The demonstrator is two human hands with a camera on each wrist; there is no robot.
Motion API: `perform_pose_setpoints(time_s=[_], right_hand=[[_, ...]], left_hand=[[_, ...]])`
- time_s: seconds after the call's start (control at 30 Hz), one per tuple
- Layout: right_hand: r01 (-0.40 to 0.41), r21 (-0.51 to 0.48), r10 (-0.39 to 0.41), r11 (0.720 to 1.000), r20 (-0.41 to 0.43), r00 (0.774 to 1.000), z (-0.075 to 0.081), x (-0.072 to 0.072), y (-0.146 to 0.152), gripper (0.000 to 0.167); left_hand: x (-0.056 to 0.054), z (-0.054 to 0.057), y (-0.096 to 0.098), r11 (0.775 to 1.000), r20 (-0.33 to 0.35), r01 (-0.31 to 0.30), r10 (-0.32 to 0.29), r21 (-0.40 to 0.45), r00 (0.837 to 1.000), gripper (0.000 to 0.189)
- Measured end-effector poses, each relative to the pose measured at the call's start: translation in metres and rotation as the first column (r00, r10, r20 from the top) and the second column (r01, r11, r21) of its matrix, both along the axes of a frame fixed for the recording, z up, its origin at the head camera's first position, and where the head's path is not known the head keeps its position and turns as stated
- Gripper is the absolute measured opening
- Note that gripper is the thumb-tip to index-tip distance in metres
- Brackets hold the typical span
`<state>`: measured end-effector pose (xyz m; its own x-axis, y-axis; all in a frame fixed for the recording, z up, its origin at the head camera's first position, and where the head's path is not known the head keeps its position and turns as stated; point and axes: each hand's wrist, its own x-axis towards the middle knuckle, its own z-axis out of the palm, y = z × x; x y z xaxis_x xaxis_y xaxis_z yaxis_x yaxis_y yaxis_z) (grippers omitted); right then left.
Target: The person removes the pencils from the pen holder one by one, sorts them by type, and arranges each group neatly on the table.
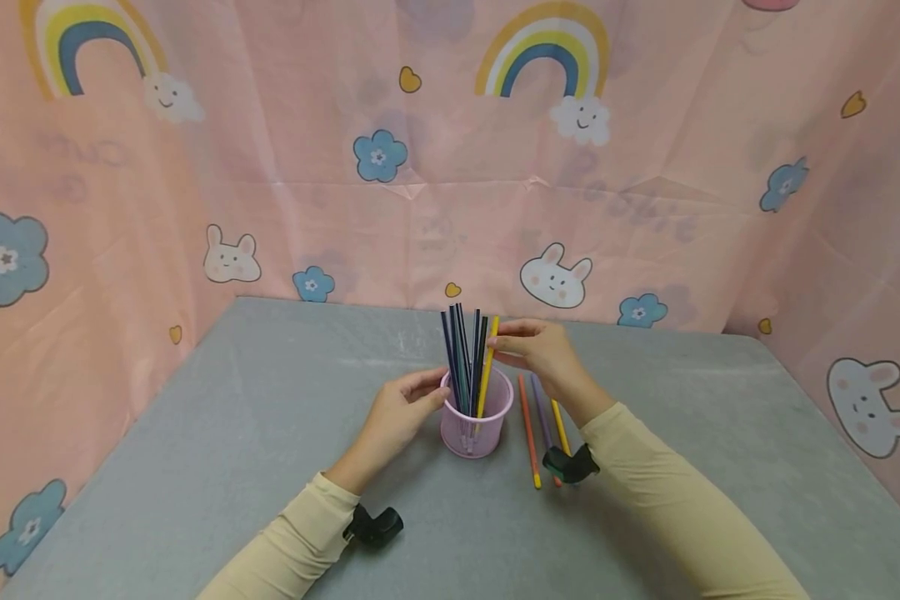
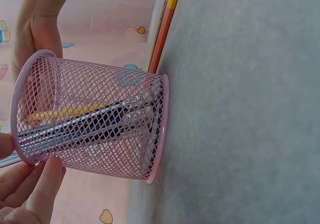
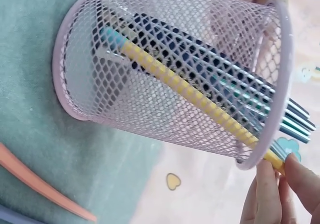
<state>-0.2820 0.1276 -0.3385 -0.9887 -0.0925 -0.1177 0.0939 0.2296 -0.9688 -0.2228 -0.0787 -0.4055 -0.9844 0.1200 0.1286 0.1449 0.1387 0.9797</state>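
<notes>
A pink mesh pen holder [image 1: 487,437] stands upright on the table, with several dark pencils [image 1: 461,358] leaning in it. My left hand [image 1: 397,417] holds its rim from the left; in the left wrist view, fingers [image 2: 47,186] lie against the mesh just under the rim. On the other side my right hand [image 1: 543,354] pinches the upper part of a yellow pencil [image 1: 487,375] between thumb and fingers. In the right wrist view this yellow pencil [image 3: 185,91] slants down inside the holder, its blue end near the bottom.
Right of the holder, an orange pencil [image 1: 528,433], a purple pencil [image 1: 542,412] and another yellow pencil [image 1: 561,425] lie on the grey table [image 1: 270,467], partly under my right wrist. A pink patterned curtain [image 1: 450,217] hangs behind the table and along its sides.
</notes>
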Motion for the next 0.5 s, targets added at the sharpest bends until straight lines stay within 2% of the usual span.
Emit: perform_pose_setpoints(time_s=[0.33, 0.5], right_hand=[[-0.001, 0.008, 0.002, 1.0, -0.033, 0.999, 0.016, 0.002, 0.005, 0.038], [-0.005, -0.038, 0.003, 0.999, -0.06, 0.998, 0.025, 0.004, 0.009, 0.037]], left_hand=[[-0.001, -0.001, 0.0, 1.0, 0.0, 0.002, -0.002, 0.001, 1.0, 0.038], [-0.002, -0.002, -0.001, 1.0, 0.0, 0.012, -0.012, 0.002, 1.0, 0.039]])
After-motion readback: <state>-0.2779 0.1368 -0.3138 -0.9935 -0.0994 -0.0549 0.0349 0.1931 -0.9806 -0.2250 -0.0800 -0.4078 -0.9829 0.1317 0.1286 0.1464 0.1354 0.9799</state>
